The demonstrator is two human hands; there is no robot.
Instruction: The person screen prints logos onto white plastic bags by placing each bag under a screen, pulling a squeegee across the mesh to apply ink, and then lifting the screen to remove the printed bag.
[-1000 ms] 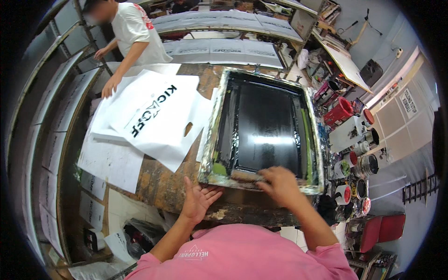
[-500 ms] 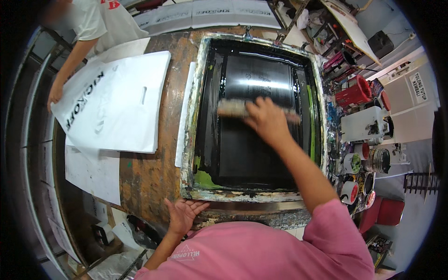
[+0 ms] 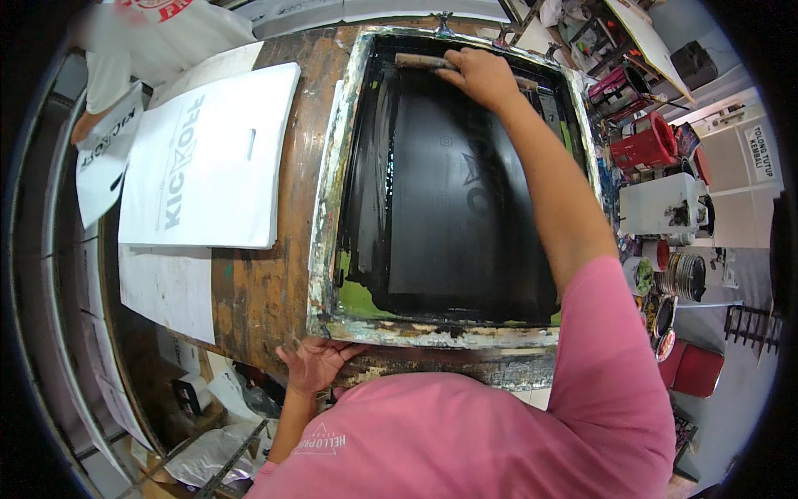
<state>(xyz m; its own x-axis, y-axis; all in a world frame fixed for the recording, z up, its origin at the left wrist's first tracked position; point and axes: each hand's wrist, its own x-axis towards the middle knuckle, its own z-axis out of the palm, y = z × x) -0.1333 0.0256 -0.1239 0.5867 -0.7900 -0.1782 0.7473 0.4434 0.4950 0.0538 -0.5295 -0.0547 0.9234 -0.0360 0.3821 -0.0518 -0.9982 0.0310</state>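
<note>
The right hand (image 3: 482, 76) is clamped on a wooden-handled squeegee (image 3: 432, 61) at the far end of the black-inked, paint-crusted printing screen frame (image 3: 328, 208). The left hand (image 3: 312, 363), fingers spread, presses the frame's near-left corner against the worn wooden tabletop (image 3: 258, 291).

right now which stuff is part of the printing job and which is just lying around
In use: squeegee under right hand; screen frame, left hand at its near corner.
Lying about: white bags, red container, paint pots.

Worn wooden table (image 3: 258, 291), cluttered workshop
</note>
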